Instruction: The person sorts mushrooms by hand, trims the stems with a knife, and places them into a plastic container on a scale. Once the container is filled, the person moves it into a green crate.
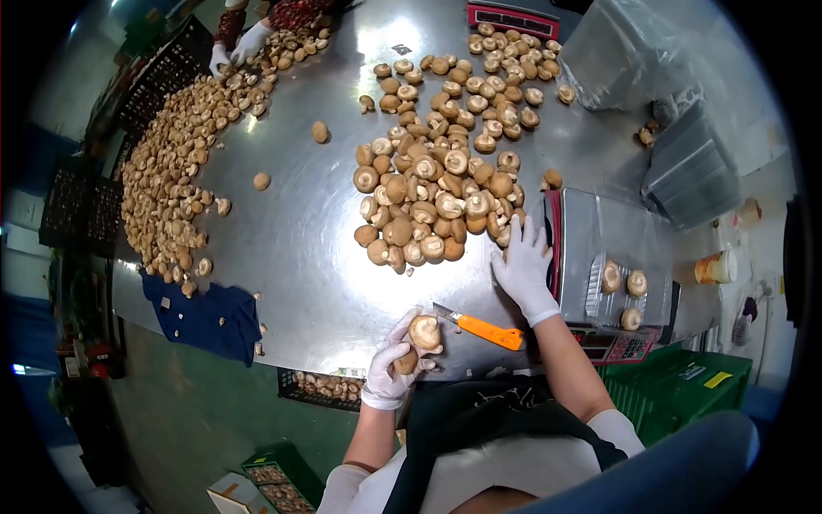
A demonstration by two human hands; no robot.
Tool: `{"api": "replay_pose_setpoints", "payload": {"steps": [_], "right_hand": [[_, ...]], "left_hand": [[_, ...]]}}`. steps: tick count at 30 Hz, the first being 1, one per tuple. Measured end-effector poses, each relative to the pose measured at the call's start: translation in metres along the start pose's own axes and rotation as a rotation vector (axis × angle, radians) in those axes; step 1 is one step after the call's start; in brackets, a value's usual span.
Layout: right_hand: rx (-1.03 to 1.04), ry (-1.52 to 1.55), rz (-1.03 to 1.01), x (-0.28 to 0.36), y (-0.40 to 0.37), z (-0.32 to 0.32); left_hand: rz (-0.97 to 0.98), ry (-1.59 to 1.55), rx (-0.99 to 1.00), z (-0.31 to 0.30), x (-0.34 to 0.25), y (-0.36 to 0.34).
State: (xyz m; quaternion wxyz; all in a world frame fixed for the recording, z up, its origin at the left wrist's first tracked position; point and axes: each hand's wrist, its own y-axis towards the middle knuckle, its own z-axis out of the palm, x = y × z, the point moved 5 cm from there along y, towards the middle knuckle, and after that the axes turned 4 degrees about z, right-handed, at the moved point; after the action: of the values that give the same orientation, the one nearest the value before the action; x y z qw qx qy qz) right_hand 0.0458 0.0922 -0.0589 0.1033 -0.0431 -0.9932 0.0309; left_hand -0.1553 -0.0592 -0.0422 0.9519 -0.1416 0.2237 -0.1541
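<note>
My left hand [390,370], in a white glove, is closed around a pale-stemmed mushroom [425,331] and a second brown mushroom [406,361] near the table's front edge. An orange utility knife [490,332] lies just to its right, blade pointing up and left. My gloved right hand [524,267] is spread at the lower right edge of a mushroom pile [424,193]. Its fingertips are at the outermost mushrooms; whether they touch cannot be told. Right of it, an open clear plastic box [604,295] holding several mushrooms rests on a scale [612,344].
Another person's gloved hands [240,53] are at a larger mushroom heap [175,171] on the left. A blue cloth [204,317] hangs over the table edge. Stacked clear boxes [692,171], a paper cup [716,267] and a green crate [685,385] are at the right.
</note>
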Motion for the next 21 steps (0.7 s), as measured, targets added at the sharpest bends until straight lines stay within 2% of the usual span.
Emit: {"api": "replay_pose_setpoints", "payload": {"steps": [5, 7, 11, 14, 17, 18, 19, 20, 21], "right_hand": [[0.070, -0.056, 0.081, -0.005, 0.008, 0.010], [0.173, 0.034, 0.158, -0.007, 0.010, 0.005], [0.187, 0.017, 0.181, -0.008, 0.005, 0.007], [0.063, -0.030, 0.156, -0.007, 0.004, 0.014], [-0.060, 0.035, 0.122, -0.012, 0.006, 0.013], [-0.067, 0.032, 0.135, -0.014, 0.005, 0.012], [-0.053, 0.088, 0.110, -0.012, 0.005, 0.011], [-0.037, 0.145, 0.082, -0.012, 0.003, 0.011], [-0.181, 0.121, -0.013, -0.013, 0.003, 0.018]], "left_hand": [[0.000, 0.055, -0.180, -0.006, 0.000, -0.005], [0.006, 0.072, -0.147, -0.019, 0.000, -0.005], [0.012, 0.117, -0.111, -0.028, 0.000, -0.005], [0.011, 0.012, -0.086, -0.016, -0.005, -0.010], [0.004, 0.074, -0.125, -0.034, -0.014, -0.024], [0.056, 0.184, 0.010, -0.039, -0.022, -0.029], [0.120, 0.497, -0.013, -0.040, -0.036, -0.037], [0.005, 0.521, 0.000, -0.057, -0.042, -0.049], [-0.119, 0.759, -0.034, -0.060, -0.053, -0.059]]}}
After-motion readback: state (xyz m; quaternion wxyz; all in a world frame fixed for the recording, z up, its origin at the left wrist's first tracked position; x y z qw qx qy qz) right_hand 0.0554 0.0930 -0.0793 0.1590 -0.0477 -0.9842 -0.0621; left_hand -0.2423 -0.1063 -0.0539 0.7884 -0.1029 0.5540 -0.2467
